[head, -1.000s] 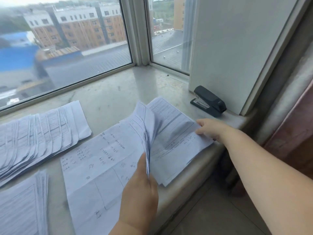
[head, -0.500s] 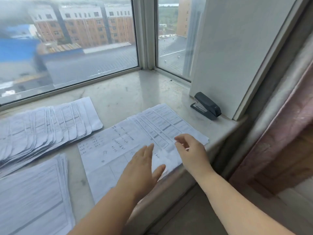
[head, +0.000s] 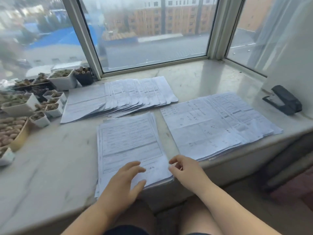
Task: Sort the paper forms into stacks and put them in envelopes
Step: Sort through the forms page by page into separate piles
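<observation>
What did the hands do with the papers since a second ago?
The left hand let go of the sheets it was lifting from the right-hand pile, and the right hand came off that pile's far edge. Both hands moved left to the near stack, the left hovering over or resting on it. The fanned pile and stapler stayed put.

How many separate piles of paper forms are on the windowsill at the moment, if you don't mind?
3: a fanned pile at the back, a near stack under both hands, a spread pile right of it.

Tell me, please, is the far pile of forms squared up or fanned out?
Fanned out: the far pile shows many staggered sheet edges stepping rightward.
</observation>
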`<act>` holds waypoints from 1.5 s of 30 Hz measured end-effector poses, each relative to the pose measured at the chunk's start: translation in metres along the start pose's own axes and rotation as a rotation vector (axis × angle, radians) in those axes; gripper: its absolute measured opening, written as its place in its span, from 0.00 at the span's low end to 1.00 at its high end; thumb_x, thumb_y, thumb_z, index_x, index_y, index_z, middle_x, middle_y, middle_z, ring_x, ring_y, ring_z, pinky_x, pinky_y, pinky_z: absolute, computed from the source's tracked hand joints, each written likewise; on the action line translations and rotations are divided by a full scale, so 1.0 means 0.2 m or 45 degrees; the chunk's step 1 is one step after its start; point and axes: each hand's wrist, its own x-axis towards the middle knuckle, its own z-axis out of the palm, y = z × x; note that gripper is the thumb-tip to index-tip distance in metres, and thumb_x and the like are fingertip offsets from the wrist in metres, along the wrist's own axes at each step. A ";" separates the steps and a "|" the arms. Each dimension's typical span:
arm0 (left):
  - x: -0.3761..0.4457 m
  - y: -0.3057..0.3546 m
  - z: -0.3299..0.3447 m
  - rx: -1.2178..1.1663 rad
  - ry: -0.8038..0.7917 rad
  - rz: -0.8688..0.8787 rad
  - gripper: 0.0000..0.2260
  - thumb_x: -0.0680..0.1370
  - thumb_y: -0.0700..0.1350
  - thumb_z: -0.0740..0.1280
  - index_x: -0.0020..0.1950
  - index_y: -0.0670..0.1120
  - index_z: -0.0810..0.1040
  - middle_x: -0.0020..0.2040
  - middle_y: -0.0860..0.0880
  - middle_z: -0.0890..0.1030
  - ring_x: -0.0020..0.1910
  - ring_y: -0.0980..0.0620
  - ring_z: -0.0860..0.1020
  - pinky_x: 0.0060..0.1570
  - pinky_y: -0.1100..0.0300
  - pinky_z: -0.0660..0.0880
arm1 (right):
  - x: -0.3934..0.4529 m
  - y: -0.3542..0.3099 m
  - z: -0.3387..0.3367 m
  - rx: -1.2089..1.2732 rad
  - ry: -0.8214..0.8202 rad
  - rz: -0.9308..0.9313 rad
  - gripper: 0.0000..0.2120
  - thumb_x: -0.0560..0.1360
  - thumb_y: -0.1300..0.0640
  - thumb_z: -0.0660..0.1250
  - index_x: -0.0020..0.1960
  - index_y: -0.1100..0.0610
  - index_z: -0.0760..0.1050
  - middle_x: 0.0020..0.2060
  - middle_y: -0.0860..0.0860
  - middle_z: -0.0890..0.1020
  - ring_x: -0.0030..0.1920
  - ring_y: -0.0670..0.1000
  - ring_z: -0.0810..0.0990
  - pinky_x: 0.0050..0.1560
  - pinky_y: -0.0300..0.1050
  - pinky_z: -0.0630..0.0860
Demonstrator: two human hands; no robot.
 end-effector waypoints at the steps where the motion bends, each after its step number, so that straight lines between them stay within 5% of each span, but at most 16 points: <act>1: -0.02 -0.02 0.02 -0.018 0.001 0.006 0.14 0.74 0.61 0.64 0.58 0.62 0.74 0.66 0.65 0.67 0.67 0.67 0.65 0.65 0.71 0.59 | 0.01 -0.01 0.01 -0.001 0.014 0.015 0.03 0.76 0.53 0.66 0.50 0.47 0.75 0.36 0.48 0.80 0.37 0.44 0.78 0.40 0.37 0.75; 4: -0.02 -0.04 0.07 -0.035 0.037 0.057 0.14 0.75 0.56 0.69 0.60 0.59 0.76 0.65 0.66 0.66 0.65 0.69 0.61 0.62 0.79 0.52 | 0.02 -0.05 0.02 0.186 0.028 0.139 0.06 0.75 0.58 0.67 0.48 0.48 0.76 0.35 0.53 0.80 0.35 0.49 0.81 0.43 0.50 0.80; 8: 0.01 -0.06 0.11 -0.092 0.036 0.119 0.17 0.73 0.61 0.68 0.58 0.55 0.78 0.63 0.63 0.70 0.62 0.68 0.64 0.59 0.83 0.50 | 0.02 -0.07 -0.01 0.465 -0.066 0.285 0.13 0.74 0.66 0.66 0.53 0.50 0.76 0.42 0.54 0.79 0.31 0.45 0.79 0.34 0.37 0.75; 11: 0.00 -0.08 0.12 -0.182 0.073 0.107 0.23 0.69 0.67 0.61 0.54 0.54 0.81 0.60 0.61 0.75 0.61 0.68 0.66 0.59 0.82 0.54 | 0.00 -0.06 -0.02 0.474 -0.191 0.316 0.17 0.73 0.67 0.67 0.56 0.49 0.76 0.46 0.54 0.79 0.37 0.47 0.81 0.40 0.38 0.79; 15: 0.01 -0.08 0.14 -0.137 0.143 0.061 0.26 0.70 0.68 0.57 0.56 0.54 0.81 0.61 0.61 0.75 0.61 0.65 0.70 0.60 0.79 0.54 | 0.00 -0.05 -0.01 0.552 -0.273 0.287 0.20 0.72 0.70 0.66 0.58 0.51 0.75 0.39 0.54 0.79 0.38 0.48 0.80 0.40 0.39 0.77; 20: 0.03 -0.04 0.15 -0.018 0.202 0.057 0.22 0.71 0.66 0.59 0.52 0.55 0.83 0.55 0.59 0.80 0.56 0.57 0.77 0.57 0.66 0.66 | 0.03 -0.06 0.02 0.482 -0.271 0.240 0.22 0.73 0.68 0.67 0.60 0.47 0.73 0.30 0.48 0.76 0.33 0.45 0.75 0.36 0.39 0.70; 27: 0.04 -0.03 0.14 -0.221 0.193 -0.010 0.24 0.72 0.66 0.55 0.51 0.55 0.84 0.54 0.65 0.75 0.57 0.66 0.70 0.55 0.82 0.56 | 0.06 -0.04 0.02 0.530 -0.262 0.263 0.13 0.75 0.64 0.68 0.57 0.52 0.76 0.30 0.48 0.75 0.29 0.43 0.72 0.33 0.37 0.67; 32: 0.04 -0.04 0.16 -0.291 0.220 -0.072 0.14 0.74 0.58 0.62 0.46 0.53 0.84 0.49 0.65 0.79 0.54 0.64 0.74 0.54 0.78 0.63 | 0.06 -0.03 0.02 0.609 -0.273 0.315 0.11 0.75 0.66 0.67 0.52 0.53 0.81 0.37 0.48 0.79 0.30 0.43 0.72 0.32 0.37 0.67; 35: 0.04 -0.02 0.17 -0.429 0.302 -0.210 0.07 0.74 0.54 0.66 0.40 0.53 0.81 0.40 0.61 0.81 0.45 0.60 0.77 0.45 0.69 0.70 | 0.06 -0.02 0.02 0.630 -0.262 0.334 0.12 0.75 0.68 0.66 0.51 0.53 0.81 0.40 0.49 0.79 0.29 0.43 0.72 0.31 0.36 0.67; 45: 0.04 -0.01 0.17 -0.484 0.330 -0.329 0.09 0.74 0.48 0.71 0.34 0.53 0.78 0.34 0.56 0.79 0.40 0.58 0.77 0.38 0.69 0.68 | 0.06 -0.04 0.01 0.626 -0.275 0.305 0.16 0.74 0.70 0.67 0.57 0.53 0.79 0.33 0.48 0.79 0.28 0.43 0.74 0.28 0.34 0.65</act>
